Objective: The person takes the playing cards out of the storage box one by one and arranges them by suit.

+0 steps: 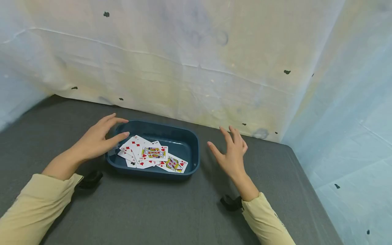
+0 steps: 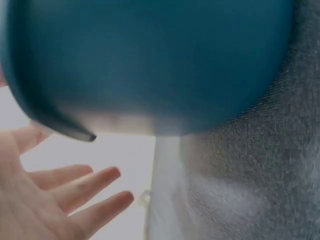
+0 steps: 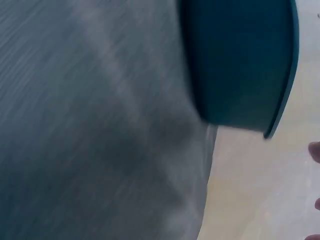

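Observation:
A dark blue plastic tub (image 1: 183,144) stands on the dark grey table, with a loose pile of playing cards (image 1: 144,153) spread in its left and middle part. A king of hearts (image 1: 154,153) lies face up on top. My left hand (image 1: 95,140) is at the tub's left end, thumb and fingers spread; whether it touches the rim I cannot tell. In the left wrist view the tub's wall (image 2: 150,60) fills the upper part, above the spread fingers (image 2: 95,192). To the right of the tub, my right hand (image 1: 231,156) is raised with spread fingers and holds nothing.
The dark grey tabletop (image 1: 147,214) extends around the tub. Behind it hangs a pale, mottled cloth (image 1: 183,61), and another bluish sheet (image 1: 346,136) hangs along the right side. Black bands (image 1: 231,203) sit at both wrists, by the beige sleeves (image 1: 264,217).

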The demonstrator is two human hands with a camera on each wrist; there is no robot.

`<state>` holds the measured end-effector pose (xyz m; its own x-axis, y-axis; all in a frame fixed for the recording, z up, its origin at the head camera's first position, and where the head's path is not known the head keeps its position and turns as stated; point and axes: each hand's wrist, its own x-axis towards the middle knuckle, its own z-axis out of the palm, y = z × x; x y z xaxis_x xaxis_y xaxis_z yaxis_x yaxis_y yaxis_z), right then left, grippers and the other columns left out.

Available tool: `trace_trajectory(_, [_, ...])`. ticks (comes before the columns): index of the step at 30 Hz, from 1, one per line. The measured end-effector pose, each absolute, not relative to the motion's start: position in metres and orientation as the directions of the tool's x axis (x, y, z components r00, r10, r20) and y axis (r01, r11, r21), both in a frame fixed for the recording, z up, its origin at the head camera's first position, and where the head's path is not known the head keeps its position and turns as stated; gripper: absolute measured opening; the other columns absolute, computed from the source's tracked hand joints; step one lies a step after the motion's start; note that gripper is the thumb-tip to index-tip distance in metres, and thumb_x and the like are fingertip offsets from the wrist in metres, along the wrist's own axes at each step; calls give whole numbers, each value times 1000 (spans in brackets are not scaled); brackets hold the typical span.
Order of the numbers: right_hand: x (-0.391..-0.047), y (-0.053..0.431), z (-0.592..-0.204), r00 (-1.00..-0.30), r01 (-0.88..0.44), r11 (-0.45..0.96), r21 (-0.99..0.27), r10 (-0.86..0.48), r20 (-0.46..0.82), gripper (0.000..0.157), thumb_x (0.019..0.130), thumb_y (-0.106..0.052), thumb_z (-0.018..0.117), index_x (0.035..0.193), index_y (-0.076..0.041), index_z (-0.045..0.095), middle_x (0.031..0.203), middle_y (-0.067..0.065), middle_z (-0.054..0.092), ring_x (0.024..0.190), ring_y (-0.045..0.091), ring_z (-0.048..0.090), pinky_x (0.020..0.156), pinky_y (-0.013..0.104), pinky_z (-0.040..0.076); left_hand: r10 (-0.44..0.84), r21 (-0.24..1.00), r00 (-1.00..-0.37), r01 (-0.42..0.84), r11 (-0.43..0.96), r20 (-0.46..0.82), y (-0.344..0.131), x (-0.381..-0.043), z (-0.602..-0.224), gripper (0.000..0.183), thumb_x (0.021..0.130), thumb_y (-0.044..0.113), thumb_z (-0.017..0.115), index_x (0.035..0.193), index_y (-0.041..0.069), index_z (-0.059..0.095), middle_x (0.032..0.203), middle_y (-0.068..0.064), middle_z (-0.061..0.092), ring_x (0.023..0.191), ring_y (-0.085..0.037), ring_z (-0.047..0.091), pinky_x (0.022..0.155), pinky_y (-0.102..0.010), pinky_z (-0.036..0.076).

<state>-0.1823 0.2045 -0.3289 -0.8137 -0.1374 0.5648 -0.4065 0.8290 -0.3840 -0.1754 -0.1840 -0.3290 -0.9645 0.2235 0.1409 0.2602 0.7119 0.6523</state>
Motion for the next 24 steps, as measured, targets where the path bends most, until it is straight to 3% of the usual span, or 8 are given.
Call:
trace_trajectory(7, [-182,176,-323,-827,-438,778,-450,-152,542,60,83,-28,75,136,-9,53,143,20,42,131,39,37,102,62,21,277,803,-956,239,546,97,-202,-176,-337,44,98,20,53,140,12,42,151,-21,30,130,-51,37,96,-69,34])
trace_trajectory(16, [-186,139,-313,-882,-436,687,-582,-196,429,58,86,-29,72,136,-8,52,136,15,47,125,32,46,101,51,41,303,881,-953,144,451,1,-212,-181,-348,50,99,21,52,145,11,35,153,-22,27,130,-47,39,93,-66,41])
trace_trajectory(24, [-192,114,-312,-926,-376,625,-684,-234,295,57,85,-27,73,136,-12,54,134,13,51,121,31,50,96,48,46,309,909,-950,86,407,-49,-213,-183,-350,53,99,25,53,146,13,32,154,-24,24,132,-48,36,93,-69,38])
